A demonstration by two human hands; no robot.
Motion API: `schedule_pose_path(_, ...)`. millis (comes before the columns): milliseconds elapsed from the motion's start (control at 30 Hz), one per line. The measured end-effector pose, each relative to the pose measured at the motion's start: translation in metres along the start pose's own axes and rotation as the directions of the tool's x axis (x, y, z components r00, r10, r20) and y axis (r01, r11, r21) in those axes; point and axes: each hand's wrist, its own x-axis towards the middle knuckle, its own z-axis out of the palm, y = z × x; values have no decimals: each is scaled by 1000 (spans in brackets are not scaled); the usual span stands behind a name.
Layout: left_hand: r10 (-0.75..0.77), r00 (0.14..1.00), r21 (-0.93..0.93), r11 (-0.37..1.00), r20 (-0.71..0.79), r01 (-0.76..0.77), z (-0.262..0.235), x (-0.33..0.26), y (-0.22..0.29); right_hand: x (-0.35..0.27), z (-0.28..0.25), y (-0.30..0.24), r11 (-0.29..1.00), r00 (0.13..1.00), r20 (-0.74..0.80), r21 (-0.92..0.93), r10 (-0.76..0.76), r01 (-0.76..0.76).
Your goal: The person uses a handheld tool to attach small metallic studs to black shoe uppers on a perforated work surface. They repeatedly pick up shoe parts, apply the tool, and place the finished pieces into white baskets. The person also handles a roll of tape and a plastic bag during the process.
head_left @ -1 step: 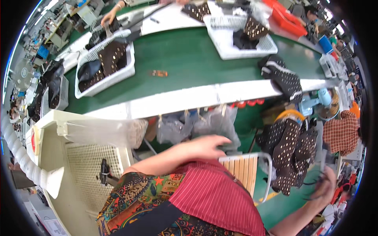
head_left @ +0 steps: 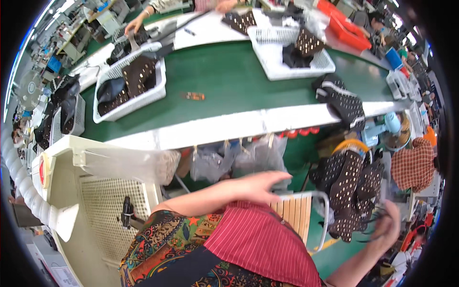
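My left hand [head_left: 266,186] reaches across in front of my red striped apron [head_left: 260,239], above a slatted wooden chair seat [head_left: 291,215]. Its fingers are stretched out and nothing shows in them. At the right, my right hand [head_left: 389,224] is curled around thin dark strips [head_left: 370,220]; blur hides their exact kind. Close to that hand hangs a bundle of dark cut pieces [head_left: 346,191] dotted with gold and white spots. A yellow-orange ring [head_left: 352,143] shows at the bundle's top.
A green conveyor belt [head_left: 224,71] carries a white basket [head_left: 160,91] at left and another white basket [head_left: 272,74] at right, both with dark pieces. A cream machine housing [head_left: 67,191] stands at left, a blue fan [head_left: 393,123] at right. Across the belt is another person's hand [head_left: 136,24].
My left hand has moved slightly right, its fingers more extended. My right hand has shifted a little left toward the hanging bundle, still with the dark strips.
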Motion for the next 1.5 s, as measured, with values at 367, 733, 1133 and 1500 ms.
schedule_pose_path(367,10,932,-552,808,361,205,-29,22,47,46,117,4,983,985,122,152,-121,102)
schedule_pose_path(733,-42,994,-718,688,99,100,-147,28,-6,118,127,89,856,854,-313,453,415,-250)
schedule_pose_path(1133,-274,958,-510,814,85,278,-222,17,-59,131,165,103,799,728,-364,426,581,-424)
schedule_pose_path(1500,-354,741,89,871,-571,484,-200,-2,-129,140,288,127,971,969,61,11,238,-239)
